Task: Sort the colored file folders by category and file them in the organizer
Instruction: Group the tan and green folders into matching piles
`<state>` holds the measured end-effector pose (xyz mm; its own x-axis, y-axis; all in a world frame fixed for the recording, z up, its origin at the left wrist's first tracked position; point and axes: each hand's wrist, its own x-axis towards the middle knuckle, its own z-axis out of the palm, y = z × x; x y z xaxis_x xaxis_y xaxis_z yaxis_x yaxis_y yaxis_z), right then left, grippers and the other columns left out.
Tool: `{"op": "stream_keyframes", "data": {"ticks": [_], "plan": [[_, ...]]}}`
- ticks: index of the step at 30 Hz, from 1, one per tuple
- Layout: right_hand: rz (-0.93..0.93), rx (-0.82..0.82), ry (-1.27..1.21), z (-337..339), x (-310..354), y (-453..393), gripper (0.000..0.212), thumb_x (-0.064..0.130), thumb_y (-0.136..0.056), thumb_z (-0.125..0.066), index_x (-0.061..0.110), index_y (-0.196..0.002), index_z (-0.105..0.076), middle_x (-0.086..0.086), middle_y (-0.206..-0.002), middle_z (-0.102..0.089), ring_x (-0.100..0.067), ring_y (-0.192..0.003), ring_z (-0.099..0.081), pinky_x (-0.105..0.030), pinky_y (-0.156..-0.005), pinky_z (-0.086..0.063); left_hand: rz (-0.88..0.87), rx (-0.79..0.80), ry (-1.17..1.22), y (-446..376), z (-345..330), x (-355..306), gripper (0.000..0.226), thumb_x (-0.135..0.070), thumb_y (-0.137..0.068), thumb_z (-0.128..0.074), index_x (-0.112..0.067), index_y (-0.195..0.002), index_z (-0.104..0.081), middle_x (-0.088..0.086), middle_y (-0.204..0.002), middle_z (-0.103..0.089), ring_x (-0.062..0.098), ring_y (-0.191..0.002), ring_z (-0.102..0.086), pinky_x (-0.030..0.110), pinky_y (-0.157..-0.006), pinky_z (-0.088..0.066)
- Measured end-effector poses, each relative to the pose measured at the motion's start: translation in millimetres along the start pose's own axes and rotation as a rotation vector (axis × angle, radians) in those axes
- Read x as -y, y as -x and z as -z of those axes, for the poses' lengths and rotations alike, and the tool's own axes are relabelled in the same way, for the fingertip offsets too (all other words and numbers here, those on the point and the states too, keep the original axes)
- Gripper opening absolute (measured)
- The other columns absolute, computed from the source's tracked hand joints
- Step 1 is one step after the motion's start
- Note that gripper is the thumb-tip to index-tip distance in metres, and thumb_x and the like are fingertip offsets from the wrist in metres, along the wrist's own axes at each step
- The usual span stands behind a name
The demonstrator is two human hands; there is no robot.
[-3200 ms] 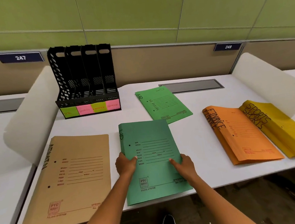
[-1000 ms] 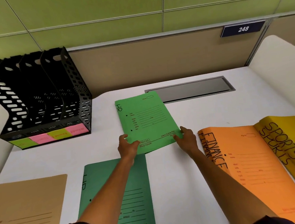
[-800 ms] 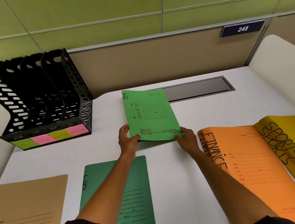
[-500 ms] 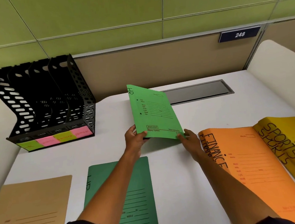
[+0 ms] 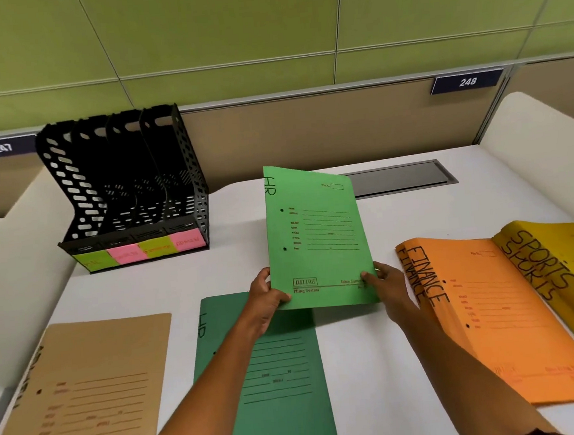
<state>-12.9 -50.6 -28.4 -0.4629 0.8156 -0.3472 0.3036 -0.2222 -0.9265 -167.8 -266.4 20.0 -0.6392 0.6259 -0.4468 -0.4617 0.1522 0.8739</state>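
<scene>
- We hold the light green folder [image 5: 316,235] up off the desk [image 5: 376,364], tilted toward us, above the middle of it
- Our left hand [image 5: 264,301] grips its bottom left corner, thumb on the front
- Our right hand [image 5: 389,286] grips its bottom right corner the same way
- It says HR at the top left
- A dark green folder [image 5: 274,383], also marked HR, lies flat at the near edge, partly under our left arm
- A brown folder [image 5: 83,394] lies at the near left corner
- An orange folder [image 5: 503,320] marked FINANCE lies on the right side, and a yellow folder [image 5: 564,264] marked SPORTS overlaps its right edge
- The black file rack [image 5: 129,192] stands at the far left corner, with green and pink labels along its front
</scene>
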Motion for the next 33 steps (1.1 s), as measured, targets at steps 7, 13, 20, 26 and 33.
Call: {"op": "stream_keyframes", "data": {"ticks": [7, 13, 20, 26, 33], "plan": [[0.005, -0.009, -0.019, -26.8, -14.3, 73.3, 0.042, 0.0, -0.087, -0.066, 0.006, -0.126, -0.054, -0.018, -0.111, -0.067, -0.027, -0.087, -0.064, -0.029, -0.061, -0.049, -0.055, -0.017, -0.17, 59.6, 43.2, 14.8, 0.076, 0.025, -0.078, -0.047, -0.02, -0.138, -0.037, 0.002, -0.117, -0.058, 0.016, -0.103, -0.059, 0.021, -0.066, -0.058], [0.025, -0.031, -0.005, -49.3, -39.6, 135.3, 0.041, -0.001, -0.087, -0.065, 0.001, -0.126, -0.055, -0.022, -0.113, -0.065, -0.035, -0.097, -0.063, -0.041, -0.081, -0.052, -0.078, -0.005, -0.184, 110.4, 84.4, 36.4, 0.087, 0.028, -0.075, -0.047, -0.025, -0.142, -0.034, -0.001, -0.116, -0.059, 0.014, -0.103, -0.06, 0.024, -0.067, -0.059], [0.015, -0.042, 0.033, -59.0, -63.6, 199.4, 0.037, -0.001, -0.089, -0.061, 0.005, -0.125, -0.056, -0.018, -0.113, -0.065, -0.034, -0.099, -0.064, -0.047, -0.087, -0.055, -0.046, 0.007, -0.193, 159.4, 121.6, 65.4, 0.081, 0.028, -0.077, -0.049, -0.02, -0.141, -0.035, 0.007, -0.123, -0.057, 0.021, -0.108, -0.059, 0.022, -0.064, -0.059], [0.005, -0.064, 0.082, -61.1, -78.3, 237.8, 0.039, -0.002, -0.091, -0.058, 0.004, -0.129, -0.054, -0.017, -0.118, -0.062, -0.033, -0.103, -0.063, -0.049, -0.091, -0.054, -0.048, -0.031, -0.292, 185.0, 136.3, 84.8, 0.078, 0.024, -0.077, -0.056, -0.016, -0.14, -0.036, 0.008, -0.127, -0.056, 0.029, -0.122, -0.054, 0.032, -0.079, -0.06], [0.01, -0.078, 0.211, -62.4, -92.3, 267.9, 0.041, -0.001, -0.091, -0.057, 0.005, -0.132, -0.053, -0.014, -0.123, -0.061, -0.027, -0.103, -0.062, -0.043, -0.093, -0.053, -0.043, -0.109, -0.501, 203.6, 147.9, 104.3, 0.069, 0.018, -0.075, -0.064, -0.009, -0.135, -0.043, 0.011, -0.125, -0.058, 0.028, -0.116, -0.057, 0.032, -0.084, -0.057]]}}
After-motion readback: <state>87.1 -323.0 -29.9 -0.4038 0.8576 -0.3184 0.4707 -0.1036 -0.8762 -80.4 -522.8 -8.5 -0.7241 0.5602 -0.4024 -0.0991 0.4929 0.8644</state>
